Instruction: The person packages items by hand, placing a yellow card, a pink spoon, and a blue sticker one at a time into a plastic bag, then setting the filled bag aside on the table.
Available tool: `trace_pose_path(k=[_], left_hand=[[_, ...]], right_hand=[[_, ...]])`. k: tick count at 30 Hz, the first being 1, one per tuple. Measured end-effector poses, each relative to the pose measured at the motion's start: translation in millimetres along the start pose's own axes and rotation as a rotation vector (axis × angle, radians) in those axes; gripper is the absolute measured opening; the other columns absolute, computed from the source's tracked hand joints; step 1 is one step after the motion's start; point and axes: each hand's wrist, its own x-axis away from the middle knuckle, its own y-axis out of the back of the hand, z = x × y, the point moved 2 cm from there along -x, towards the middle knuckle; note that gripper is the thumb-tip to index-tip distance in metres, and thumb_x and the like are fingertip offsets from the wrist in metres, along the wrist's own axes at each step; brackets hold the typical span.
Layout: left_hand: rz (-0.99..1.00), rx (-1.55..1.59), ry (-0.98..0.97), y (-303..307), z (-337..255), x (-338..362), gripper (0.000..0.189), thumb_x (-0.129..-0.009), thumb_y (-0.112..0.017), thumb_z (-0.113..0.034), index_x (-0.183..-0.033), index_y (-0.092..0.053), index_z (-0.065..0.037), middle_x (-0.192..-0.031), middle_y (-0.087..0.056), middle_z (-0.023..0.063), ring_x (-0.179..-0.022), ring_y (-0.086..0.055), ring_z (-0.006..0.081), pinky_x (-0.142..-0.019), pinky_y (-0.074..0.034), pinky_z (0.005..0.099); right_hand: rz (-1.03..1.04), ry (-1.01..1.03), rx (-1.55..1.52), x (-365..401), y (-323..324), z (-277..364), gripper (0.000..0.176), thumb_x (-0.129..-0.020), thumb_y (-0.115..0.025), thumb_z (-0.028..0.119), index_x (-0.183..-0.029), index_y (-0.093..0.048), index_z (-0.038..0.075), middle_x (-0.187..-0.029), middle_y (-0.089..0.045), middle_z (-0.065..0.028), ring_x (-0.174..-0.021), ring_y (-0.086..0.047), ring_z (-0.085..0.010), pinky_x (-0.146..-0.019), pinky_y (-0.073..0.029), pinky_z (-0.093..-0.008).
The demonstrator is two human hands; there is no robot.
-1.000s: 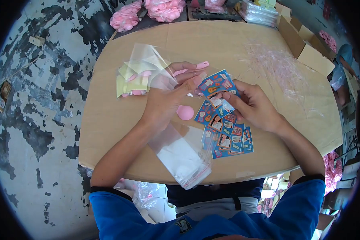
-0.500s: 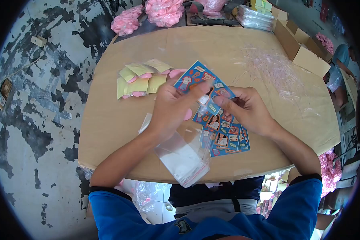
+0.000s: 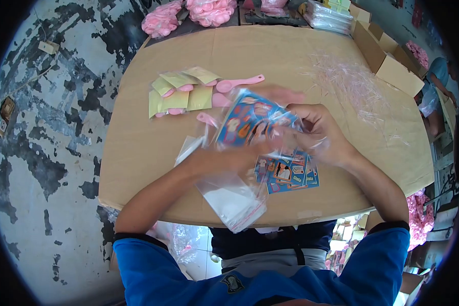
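Observation:
A blue printed card is pinched at its right side by my right hand, and shiny clear plastic shows around it. My left hand lies across the card's lower edge, its fingers smeared by motion. Beneath the hands, a small pile of similar blue cards rests on the table. Clear plastic bags lie by my left wrist. Beyond the card are pink spoons, and behind it a blurred pinkish shape appears.
Several packets with yellowish paper and pink pieces sit at the left of the brown-covered table. Thin clear plastic strips are heaped at right. An open carton stands at the far right edge, with a person beyond.
My left hand has moved down toward me from the card's upper left. The card has tilted and moved slightly left and down, uncovering pink spoons behind it. My right hand stays nearly in place.

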Motion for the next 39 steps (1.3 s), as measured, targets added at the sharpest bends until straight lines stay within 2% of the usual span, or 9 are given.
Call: trace_pose_path(k=[3, 7, 10, 14, 17, 20, 23, 35, 39], left_hand=[[0.045, 0.089, -0.079, -5.8, 0.7, 1.6, 0.044, -0.084, -0.072, -0.026, -0.120, -0.056, -0.007, -0.127, -0.055, 0.0097, -0.111, -0.055, 0.0170, -0.094, -0.047, 0.0328], [-0.293, 0.144, -0.307, 46.6, -12.1, -4.9, 0.035, -0.084, -0.070, -0.016, -0.114, -0.055, -0.005, -0.123, -0.059, 0.0126, -0.110, -0.057, 0.0186, -0.093, -0.049, 0.0337], [-0.458, 0.094, -0.363, 88.0, -11.9, -14.5, 0.035, -0.087, -0.066, -0.012, -0.118, -0.051, -0.006, -0.124, -0.058, 0.0147, -0.109, -0.058, 0.0196, -0.092, -0.049, 0.0341], [-0.578, 0.208, -0.270, 100.3, 1.2, -16.5, 0.033, -0.080, -0.074, -0.010, -0.110, -0.061, -0.004, -0.103, -0.064, 0.0034, -0.092, -0.061, 0.0111, -0.079, -0.051, 0.0277], [-0.576, 0.173, -0.271, 101.4, 8.4, -18.6, 0.035, -0.080, -0.074, -0.010, -0.112, -0.060, -0.004, -0.104, -0.065, 0.0034, -0.095, -0.060, 0.0096, -0.080, -0.051, 0.0271], [-0.556, 0.119, -0.309, 104.1, -3.7, -15.5, 0.039, -0.080, -0.075, -0.010, -0.114, -0.058, -0.004, -0.107, -0.064, 0.0041, -0.095, -0.060, 0.0095, -0.080, -0.051, 0.0268], [-0.559, 0.157, -0.318, 105.5, -9.7, -13.9, 0.042, -0.081, -0.074, -0.010, -0.118, -0.056, -0.003, -0.110, -0.063, 0.0055, -0.095, -0.060, 0.0103, -0.079, -0.052, 0.0260], [-0.418, 0.356, -0.287, 84.5, 8.7, -20.6, 0.049, -0.090, -0.064, -0.012, -0.132, -0.040, -0.004, -0.123, -0.057, 0.0138, -0.114, -0.055, 0.0196, -0.094, -0.048, 0.0350], [-0.336, 0.396, -0.226, 57.3, 13.4, -20.2, 0.052, -0.095, -0.058, -0.024, -0.138, -0.034, -0.008, -0.127, -0.054, 0.0148, -0.117, -0.054, 0.0227, -0.102, -0.043, 0.0401]], right_hand=[[0.015, 0.041, 0.085, 2.2, -0.5, -2.1, 0.019, -0.093, -0.062, 0.018, -0.092, -0.066, 0.000, -0.077, -0.064, -0.0020, -0.069, -0.056, -0.0063, -0.063, -0.047, -0.0256], [0.104, 0.009, 0.211, -9.3, 24.1, -4.8, 0.025, -0.094, -0.057, 0.022, -0.097, -0.067, -0.001, -0.066, -0.059, -0.0061, -0.061, -0.055, -0.0130, -0.059, -0.045, -0.0295], [-0.006, 0.048, 0.793, -41.0, 26.4, 3.2, 0.025, -0.092, -0.058, 0.021, -0.099, -0.066, -0.001, -0.070, -0.060, -0.0110, -0.061, -0.057, -0.0186, -0.061, -0.046, -0.0306], [-0.081, 0.600, 1.213, -98.6, 51.2, -43.6, 0.028, -0.089, -0.061, 0.021, -0.108, -0.064, 0.001, -0.091, -0.062, -0.0172, -0.085, -0.060, -0.0326, -0.078, -0.047, -0.0387], [-0.096, 0.602, 1.357, -117.8, 39.3, -70.1, 0.029, -0.088, -0.061, 0.019, -0.112, -0.061, 0.002, -0.089, -0.061, -0.0172, -0.090, -0.058, -0.0348, -0.086, -0.044, -0.0412], [0.179, 0.296, 1.073, -122.8, 35.8, -55.8, 0.025, -0.089, -0.061, 0.018, -0.110, -0.061, 0.004, -0.090, -0.062, -0.0171, -0.085, -0.059, -0.0319, -0.082, -0.046, -0.0395], [0.079, 0.105, 0.696, -112.2, 56.1, -22.5, 0.020, -0.092, -0.062, 0.019, -0.100, -0.063, 0.001, -0.087, -0.065, -0.0072, -0.080, -0.057, -0.0128, -0.074, -0.046, -0.0273], [0.095, 0.033, 0.395, -67.7, 51.4, 6.8, 0.028, -0.098, -0.053, 0.027, -0.110, -0.061, 0.003, -0.076, -0.051, 0.0039, -0.068, -0.043, -0.0064, -0.061, -0.039, -0.0250], [0.104, 0.288, 0.361, -62.2, 24.5, 21.7, 0.026, -0.097, -0.054, 0.025, -0.112, -0.059, 0.003, -0.074, -0.055, 0.0022, -0.066, -0.045, -0.0071, -0.058, -0.040, -0.0255]])
